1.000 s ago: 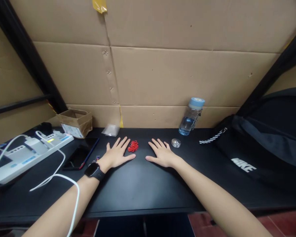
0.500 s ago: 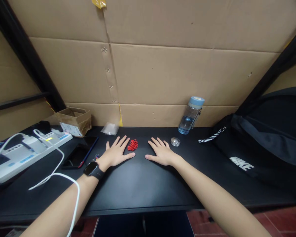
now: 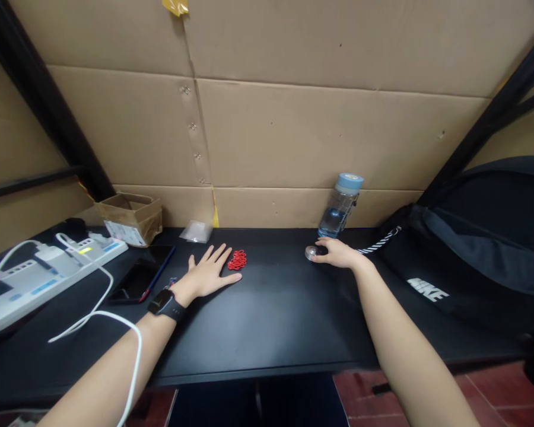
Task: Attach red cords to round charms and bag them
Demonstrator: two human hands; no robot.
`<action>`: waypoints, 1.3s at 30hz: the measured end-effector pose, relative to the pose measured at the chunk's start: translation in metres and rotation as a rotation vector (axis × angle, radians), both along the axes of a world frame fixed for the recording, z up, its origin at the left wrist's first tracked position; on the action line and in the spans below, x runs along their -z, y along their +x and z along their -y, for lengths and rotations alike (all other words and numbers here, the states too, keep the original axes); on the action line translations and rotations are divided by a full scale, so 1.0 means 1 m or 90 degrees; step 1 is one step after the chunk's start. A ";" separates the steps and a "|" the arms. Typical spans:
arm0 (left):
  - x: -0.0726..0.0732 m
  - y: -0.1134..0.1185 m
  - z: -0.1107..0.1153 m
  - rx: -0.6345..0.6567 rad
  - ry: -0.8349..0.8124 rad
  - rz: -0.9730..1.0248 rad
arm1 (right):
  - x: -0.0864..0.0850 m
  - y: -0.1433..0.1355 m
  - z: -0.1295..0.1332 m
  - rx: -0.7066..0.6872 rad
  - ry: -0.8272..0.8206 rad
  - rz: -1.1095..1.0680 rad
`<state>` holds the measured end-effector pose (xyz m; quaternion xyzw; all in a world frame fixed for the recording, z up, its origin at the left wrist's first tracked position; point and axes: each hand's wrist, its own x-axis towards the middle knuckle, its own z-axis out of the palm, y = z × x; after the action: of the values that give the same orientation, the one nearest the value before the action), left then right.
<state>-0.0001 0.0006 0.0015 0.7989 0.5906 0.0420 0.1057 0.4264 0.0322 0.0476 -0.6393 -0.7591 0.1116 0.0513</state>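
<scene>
Fingers apart on your right hand (image 3: 338, 254) at the clear disc (image 3: 310, 253), grip unclear; probably light, slick, stiff: pinch its sides. Left hand (image 3: 206, 276) splayed.

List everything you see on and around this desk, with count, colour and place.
Desk: 1, black, across the view
Clear disc: 1, transparent, at the right fingertips
Cord bundle: 1, red, beside the left hand
Bottle: 1, clear with blue lid, back right
Backpack: 1, black, far right
Strap: 1, black-and-white stripes, by backpack
Packet: 1, clear, back left
Box: 1, brown, back left
Phone or tablet: 1, dark, left
Power strip: 1, white, far left
Cables: several, white, left
Cardboard wall: brown, behind
Tape: 2 pieces, yellow, on wall
Watch: 1, black, left wrist
Left hand: 1, flat on desk
Right hand: 1, at the disc
</scene>
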 end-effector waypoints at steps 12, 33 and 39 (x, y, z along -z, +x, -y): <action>-0.008 -0.009 0.006 0.030 0.087 0.049 | 0.001 0.004 -0.003 -0.101 0.030 -0.089; -0.014 -0.001 -0.003 0.022 0.174 0.328 | -0.001 0.006 -0.003 -0.113 0.031 -0.121; -0.024 -0.003 -0.021 0.070 0.144 0.364 | 0.000 0.007 -0.004 -0.115 0.029 -0.120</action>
<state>-0.0027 0.0219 0.0253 0.7923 0.4842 0.3247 0.1801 0.4337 0.0366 0.0474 -0.5534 -0.8080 0.1579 0.1266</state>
